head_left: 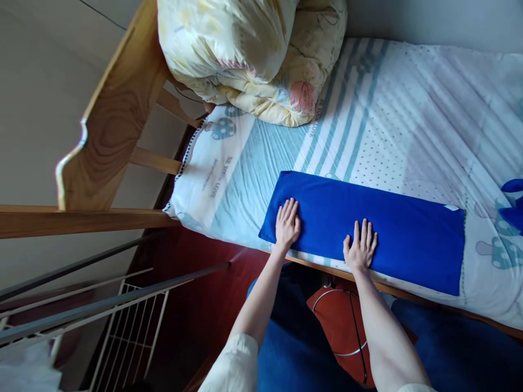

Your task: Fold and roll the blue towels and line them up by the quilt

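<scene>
A folded blue cloth [318, 218] lies flat as a long rectangle along the near edge of the bed, with a small white label at its far right corner. My left hand [288, 222] rests palm down on the cloth near its left end, fingers stretched out. Further right, my right hand [360, 245] lies flat on the cloth's near side with its fingers spread. Neither hand grips anything. The fabric under both palms is hidden.
Beneath the cloth is a patterned bed sheet [392, 130]. A bundled yellow quilt [253, 54] sits at the back left, beside the wooden headboard [118, 114]. Another blue item [512, 212] is cut off at the right edge. A metal rack [126, 321] stands at lower left.
</scene>
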Available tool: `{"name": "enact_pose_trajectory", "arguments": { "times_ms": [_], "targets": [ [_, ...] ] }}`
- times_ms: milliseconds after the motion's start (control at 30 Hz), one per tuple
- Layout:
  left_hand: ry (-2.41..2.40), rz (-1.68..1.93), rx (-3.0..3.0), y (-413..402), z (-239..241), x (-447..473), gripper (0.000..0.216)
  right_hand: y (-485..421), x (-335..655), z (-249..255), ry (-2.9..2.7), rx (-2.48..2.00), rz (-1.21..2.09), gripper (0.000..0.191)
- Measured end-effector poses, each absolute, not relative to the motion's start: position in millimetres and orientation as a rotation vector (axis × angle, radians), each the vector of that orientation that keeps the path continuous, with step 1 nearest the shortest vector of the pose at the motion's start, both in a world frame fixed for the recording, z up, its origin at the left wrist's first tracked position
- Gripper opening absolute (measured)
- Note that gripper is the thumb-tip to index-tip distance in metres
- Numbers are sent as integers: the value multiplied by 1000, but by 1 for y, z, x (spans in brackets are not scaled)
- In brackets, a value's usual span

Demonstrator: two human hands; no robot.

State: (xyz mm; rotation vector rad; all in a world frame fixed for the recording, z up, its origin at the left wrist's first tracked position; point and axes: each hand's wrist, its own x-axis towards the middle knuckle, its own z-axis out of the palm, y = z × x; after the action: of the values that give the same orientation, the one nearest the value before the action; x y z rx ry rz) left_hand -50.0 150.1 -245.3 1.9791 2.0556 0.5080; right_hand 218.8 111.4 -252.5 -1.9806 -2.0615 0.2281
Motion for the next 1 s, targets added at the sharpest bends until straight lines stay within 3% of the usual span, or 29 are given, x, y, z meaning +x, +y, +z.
{"name": "enact_pose_trajectory", "arguments": {
  "times_ms": [133,267,500,800,1000],
  "targets": [
    [2162,497,1905,159,-245,-81,59,111,218,-253,-2045,-1975,226,65],
    [2200,480,1943,169,-238,-40,61,111,217,-253,-2029,-1966,227,64],
    [1408,309,2425,184,-235,82,59,109,218,-254,-2035,-1950,204,62],
    [2096,268,1974,256,-234,-82,62,109,217,-251,-2036,-1970,190,66],
    [1982,355,2040,247,-235,-24,61,111,214,-249,-2038,-1988,239,64]
  ]
}}
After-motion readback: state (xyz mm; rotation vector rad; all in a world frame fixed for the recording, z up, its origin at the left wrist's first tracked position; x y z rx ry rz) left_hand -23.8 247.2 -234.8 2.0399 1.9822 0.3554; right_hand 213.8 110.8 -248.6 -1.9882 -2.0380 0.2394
